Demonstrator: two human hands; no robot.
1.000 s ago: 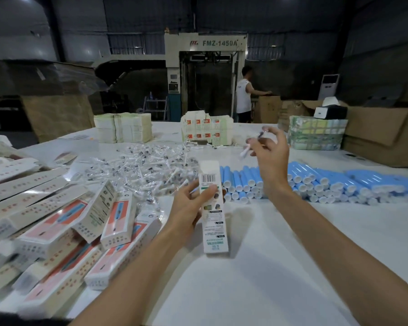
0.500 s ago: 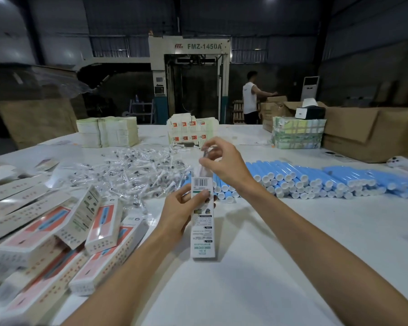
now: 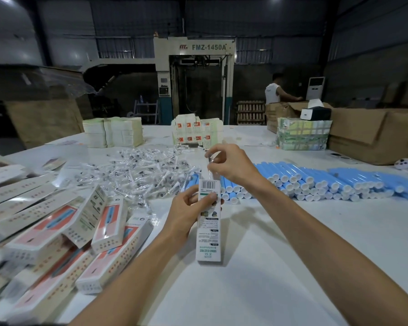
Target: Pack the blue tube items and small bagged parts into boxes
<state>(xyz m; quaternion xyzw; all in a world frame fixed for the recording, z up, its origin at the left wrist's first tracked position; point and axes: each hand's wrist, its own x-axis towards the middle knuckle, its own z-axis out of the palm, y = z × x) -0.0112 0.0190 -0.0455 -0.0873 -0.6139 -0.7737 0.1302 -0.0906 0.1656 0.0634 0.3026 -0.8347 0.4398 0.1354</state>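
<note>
Checking in: what are the hands on?

I see the left hand (image 3: 189,212) gripping a long white box (image 3: 209,222) near its top, thumb laid across the printed face below the barcode. The box stands on end on the white table (image 3: 292,267), leaning a little toward my camera.

And the right?

The right hand (image 3: 231,165) is just above the box's top end, fingers curled, pinching a small clear bagged part (image 3: 210,162). The bag hangs down to the box's top edge; I cannot tell whether its lower end is inside. The two hands are close together, one above the other, not touching.

Where is the stock?

Behind the box. A loose heap of bagged parts (image 3: 137,172) spreads to its left, and the blue tubes (image 3: 316,182) lie in rows to its right, white caps facing me. The nearest tubes are just behind the box. At my left, a pile of boxes (image 3: 68,231) with red and blue print lies tumbled together.

Anything further back?

Stacks of flat cartons (image 3: 113,131) and a cluster of small printed boxes (image 3: 197,130) sit at the far edge, with a wrapped bundle (image 3: 302,135) beside a brown cardboard carton (image 3: 375,135) on the right. A person in a white sleeveless top (image 3: 272,92) stands beyond, near a machine marked FMZ-1450A (image 3: 193,74).
</note>
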